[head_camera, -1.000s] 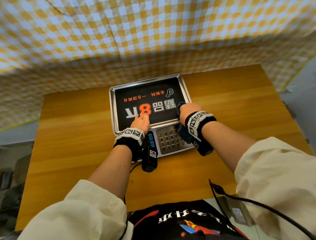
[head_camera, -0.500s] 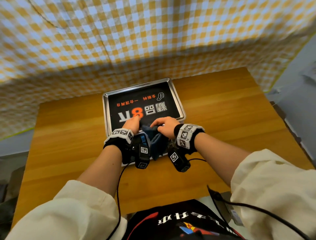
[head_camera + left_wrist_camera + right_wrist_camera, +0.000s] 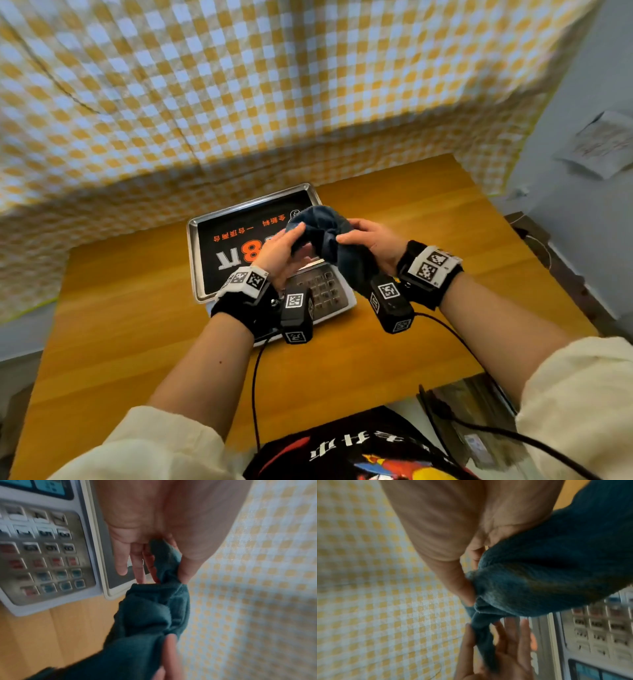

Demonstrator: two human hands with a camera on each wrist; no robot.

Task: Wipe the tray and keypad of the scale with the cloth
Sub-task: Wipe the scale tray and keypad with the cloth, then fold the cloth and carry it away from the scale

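Observation:
A scale sits mid-table with a steel tray (image 3: 194,260) carrying a black printed sheet and a grey keypad (image 3: 323,293) at its near end. Both hands hold a dark blue cloth (image 3: 325,233) in the air above the tray and keypad. My left hand (image 3: 284,246) pinches one end of the cloth (image 3: 164,566) between thumb and forefinger, the other fingers straight. My right hand (image 3: 366,240) grips the other end, with the cloth (image 3: 547,574) bunched in its palm. The keypad (image 3: 46,555) shows below the left hand.
The wooden table (image 3: 113,335) has bare surface left, right and in front of the scale. A yellow-checked fabric (image 3: 239,102) hangs behind it. Black cables (image 3: 255,387) run from the wrist cameras toward my body. The table's right edge meets a grey wall (image 3: 582,240).
The cloth was down on the keypad under my right hand; now both hands have lifted it off the scale and stretch it between them. My left hand left the tray.

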